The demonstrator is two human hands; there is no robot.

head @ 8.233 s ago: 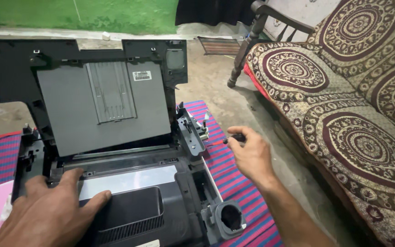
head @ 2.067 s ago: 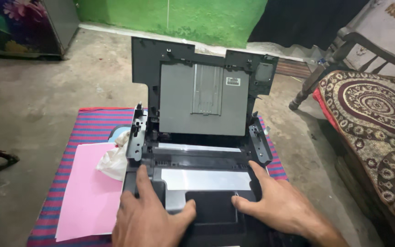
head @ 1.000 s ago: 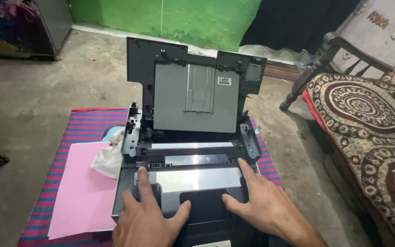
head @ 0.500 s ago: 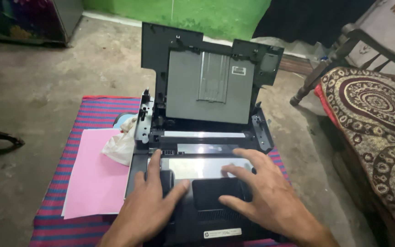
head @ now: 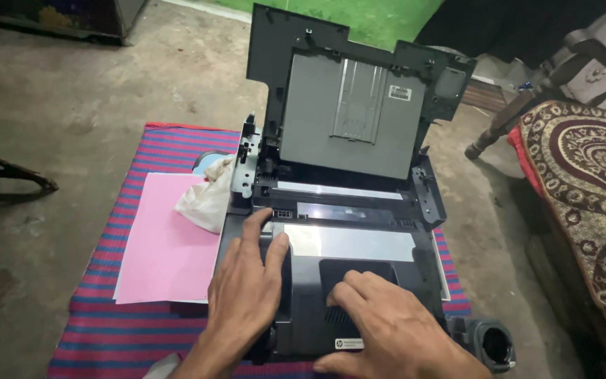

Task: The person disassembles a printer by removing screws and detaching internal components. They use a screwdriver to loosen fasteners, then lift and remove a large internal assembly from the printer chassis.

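Our left hand (head: 243,295) and right hand (head: 387,326) lie flat, fingers spread, on the dark grey plastic printer body (head: 331,281), gripping nothing; it sits on the red-and-blue striped mat (head: 135,330). Beyond them the hinged grey scanner lid (head: 352,105) stands upright. We judge that pressing hard could tip the lid shut onto our fingers.

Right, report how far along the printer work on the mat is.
Done: the printer has its lid raised, side brackets bare, and a black cylindrical part lies loose at its corner. In hand: left hand and right hand press flat on the dark inner cover. Left: the body remains open.
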